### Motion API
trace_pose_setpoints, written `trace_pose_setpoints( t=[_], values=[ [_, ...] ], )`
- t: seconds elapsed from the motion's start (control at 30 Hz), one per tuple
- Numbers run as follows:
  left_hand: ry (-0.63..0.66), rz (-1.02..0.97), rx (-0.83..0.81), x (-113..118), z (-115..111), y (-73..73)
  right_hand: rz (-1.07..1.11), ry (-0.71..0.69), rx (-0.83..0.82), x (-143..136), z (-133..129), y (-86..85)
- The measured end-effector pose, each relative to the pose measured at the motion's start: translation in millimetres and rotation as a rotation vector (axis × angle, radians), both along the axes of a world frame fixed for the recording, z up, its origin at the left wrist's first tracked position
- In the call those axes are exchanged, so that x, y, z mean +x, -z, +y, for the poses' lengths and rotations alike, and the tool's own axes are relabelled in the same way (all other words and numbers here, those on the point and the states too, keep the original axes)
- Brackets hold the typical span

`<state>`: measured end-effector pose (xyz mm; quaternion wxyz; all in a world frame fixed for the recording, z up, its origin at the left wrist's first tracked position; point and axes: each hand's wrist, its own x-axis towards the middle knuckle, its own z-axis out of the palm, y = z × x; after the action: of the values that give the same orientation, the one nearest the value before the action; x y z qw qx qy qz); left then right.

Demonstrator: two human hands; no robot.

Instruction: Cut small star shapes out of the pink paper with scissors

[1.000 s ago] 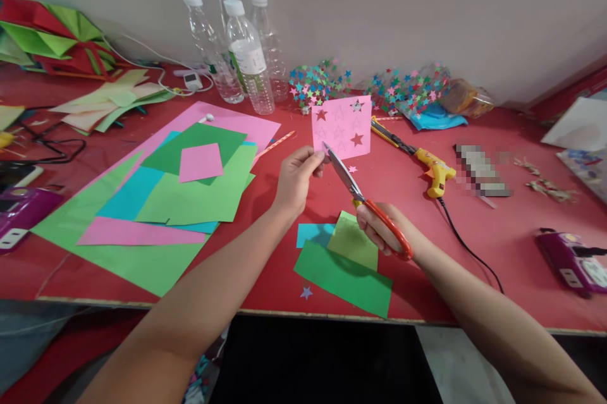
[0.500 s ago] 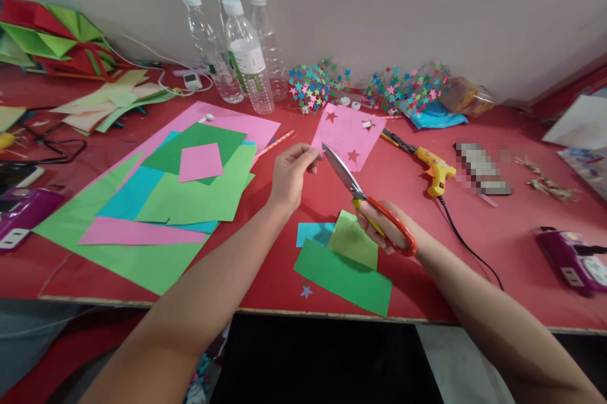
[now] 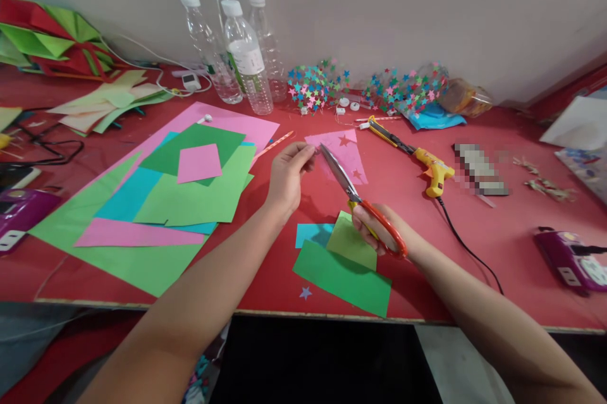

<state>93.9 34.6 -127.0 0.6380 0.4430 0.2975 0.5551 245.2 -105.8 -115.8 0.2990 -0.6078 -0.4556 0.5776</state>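
Note:
My left hand [image 3: 289, 170] is closed in a pinch at the middle of the table, and whatever lies between its fingertips is too small to make out. My right hand [image 3: 372, 227] grips scissors [image 3: 340, 170] with red and yellow handles. Their blades look shut, and the tips nearly touch my left fingertips. Just behind the blades is a pink sheet [image 3: 332, 140] with star-shaped holes, slightly blurred. Below my hands lie green paper [image 3: 344, 277], a lighter green piece [image 3: 351, 243], a blue piece [image 3: 313, 234] and a small pale star [image 3: 305, 293].
Coloured sheets [image 3: 203, 195] are stacked at left. Plastic bottles [image 3: 246, 56] stand against the wall, beside star-covered clear pieces [image 3: 313, 88]. A cutter knife [image 3: 382, 132], yellow glue gun [image 3: 434, 170] with cord and a pixelated object [image 3: 478, 167] lie right. Purple power strips [image 3: 569, 258] sit at both sides.
The pink sheet has dropped and tilted away from my left fingertips, uncovering the cutter knife's end. The scissors have shifted slightly left. My left hand stays pinched in nearly the same place.

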Motion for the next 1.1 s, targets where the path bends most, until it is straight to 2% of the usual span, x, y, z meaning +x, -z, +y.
trace_pose_setpoints(
  t=[0.3,0.43,0.8,1.1],
  values=[
    [-0.105,0.164,0.218,-4.7,3.5,-1.7,-0.139,-0.054,0.022,5.9,-1.9,-11.6],
    [-0.109,0.238,0.323,-7.4,3.7,-4.6,-0.161,-0.062,0.037,7.5,-2.9,-13.0],
    [-0.070,0.256,0.324,-9.3,4.2,-5.7,-0.120,-0.026,0.002,5.2,-1.8,-16.4],
    [-0.033,0.265,0.310,-11.8,4.7,-12.2,-0.164,-0.030,0.011,6.9,-1.2,-17.7]
  ],
)
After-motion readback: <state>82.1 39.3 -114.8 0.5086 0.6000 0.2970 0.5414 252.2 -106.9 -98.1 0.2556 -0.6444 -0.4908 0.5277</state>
